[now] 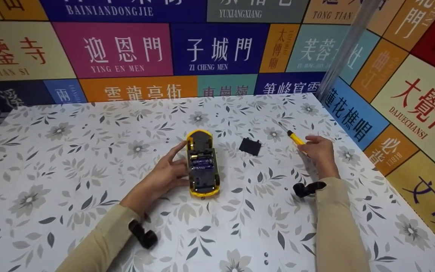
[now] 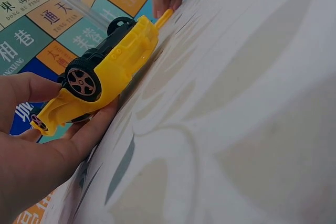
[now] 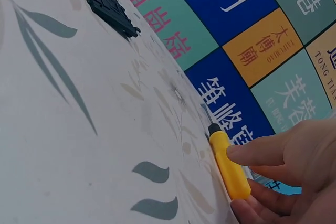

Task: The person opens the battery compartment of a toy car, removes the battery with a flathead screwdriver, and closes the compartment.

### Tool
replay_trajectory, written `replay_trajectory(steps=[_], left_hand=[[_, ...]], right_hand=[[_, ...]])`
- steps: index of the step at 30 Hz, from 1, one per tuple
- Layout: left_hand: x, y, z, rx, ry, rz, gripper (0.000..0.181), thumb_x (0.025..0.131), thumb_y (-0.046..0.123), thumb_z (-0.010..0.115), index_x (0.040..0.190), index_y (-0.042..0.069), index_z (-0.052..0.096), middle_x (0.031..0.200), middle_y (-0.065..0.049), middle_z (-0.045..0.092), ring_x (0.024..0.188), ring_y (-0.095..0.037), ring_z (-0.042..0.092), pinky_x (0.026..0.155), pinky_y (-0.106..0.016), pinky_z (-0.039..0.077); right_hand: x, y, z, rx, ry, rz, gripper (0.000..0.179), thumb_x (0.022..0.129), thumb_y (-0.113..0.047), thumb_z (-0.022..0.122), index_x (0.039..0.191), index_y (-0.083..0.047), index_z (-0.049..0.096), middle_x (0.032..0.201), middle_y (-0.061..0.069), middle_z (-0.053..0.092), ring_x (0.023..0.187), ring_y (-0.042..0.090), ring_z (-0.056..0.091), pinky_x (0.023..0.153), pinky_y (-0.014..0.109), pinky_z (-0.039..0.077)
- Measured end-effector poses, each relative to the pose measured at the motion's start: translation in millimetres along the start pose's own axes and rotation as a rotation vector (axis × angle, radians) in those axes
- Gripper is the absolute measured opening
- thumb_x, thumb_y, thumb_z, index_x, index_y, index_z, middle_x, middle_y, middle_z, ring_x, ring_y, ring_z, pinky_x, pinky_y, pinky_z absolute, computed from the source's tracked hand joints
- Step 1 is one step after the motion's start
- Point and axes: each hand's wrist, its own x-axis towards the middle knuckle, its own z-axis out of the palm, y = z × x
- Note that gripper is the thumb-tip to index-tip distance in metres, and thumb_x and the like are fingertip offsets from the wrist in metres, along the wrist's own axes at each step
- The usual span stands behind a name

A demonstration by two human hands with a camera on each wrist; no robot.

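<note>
A yellow toy car (image 1: 203, 186) lies wheels-up on the table, its dark underside facing the head camera. Its battery compartment is uncovered, with purple batteries (image 1: 202, 163) inside. My left hand (image 1: 164, 172) holds the car from its left side, thumb and fingers around the body (image 2: 113, 77). Over to the right, my right hand (image 1: 318, 153) pinches the yellow handle of a screwdriver (image 3: 229, 163) between thumb and fingers. The screwdriver's thin shaft points away to the far left, low over the tabletop. Between the two hands lies a black battery cover (image 1: 250, 146).
A white floral cloth (image 1: 89, 151) covers the table. Panels with large lettering (image 1: 123, 49) stand along the back and right edges, meeting at a clear corner post (image 1: 344, 49). Black wrist mounts (image 1: 143, 234) sit at both cuffs.
</note>
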Motion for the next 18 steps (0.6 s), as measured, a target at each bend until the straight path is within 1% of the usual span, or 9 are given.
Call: replay_trajectory(steps=[6, 14, 16, 18], left_hand=[[-0.2, -0.2, 1.1, 0.01, 0.002, -0.003, 0.094, 0.085, -0.014, 0.045, 0.162, 0.029, 0.013, 0.121, -0.012, 0.064, 0.098, -0.023, 0.068, 0.083, -0.042, 0.059], [-0.2, -0.5, 1.1, 0.022, 0.005, 0.001, 0.094, 0.085, -0.013, 0.047, 0.162, 0.029, 0.012, 0.127, -0.016, 0.062, 0.096, -0.023, 0.068, 0.083, -0.042, 0.059], [0.1, -0.5, 1.1, 0.019, 0.005, 0.0, 0.095, 0.084, -0.013, 0.047, 0.162, 0.029, 0.013, 0.129, -0.017, 0.061, 0.096, -0.023, 0.068, 0.083, -0.043, 0.059], [0.3, -0.5, 1.1, 0.018, 0.004, -0.003, 0.095, 0.084, -0.013, 0.047, 0.162, 0.03, 0.012, 0.131, -0.018, 0.06, 0.097, -0.023, 0.068, 0.084, -0.043, 0.059]], right_hand=[[4.1, 4.2, 2.0, -0.035, 0.011, 0.01, 0.06, 0.094, -0.012, 0.066, 0.15, -0.009, 0.045, 0.153, 0.017, 0.046, 0.133, 0.028, 0.046, 0.116, 0.038, 0.041], [8.2, 6.9, 4.2, -0.072, 0.047, -0.002, 0.05, 0.093, -0.013, 0.068, 0.141, -0.005, 0.056, 0.146, 0.016, 0.053, 0.127, 0.026, 0.048, 0.115, 0.036, 0.042], [8.6, 6.4, 4.6, -0.076, 0.058, 0.0, 0.048, 0.092, -0.013, 0.069, 0.139, -0.005, 0.058, 0.145, 0.016, 0.054, 0.124, 0.025, 0.05, 0.11, 0.033, 0.046], [8.8, 5.6, 4.8, -0.083, 0.062, 0.009, 0.048, 0.092, -0.014, 0.069, 0.138, -0.005, 0.059, 0.143, 0.015, 0.056, 0.12, 0.023, 0.051, 0.1, 0.028, 0.049]])
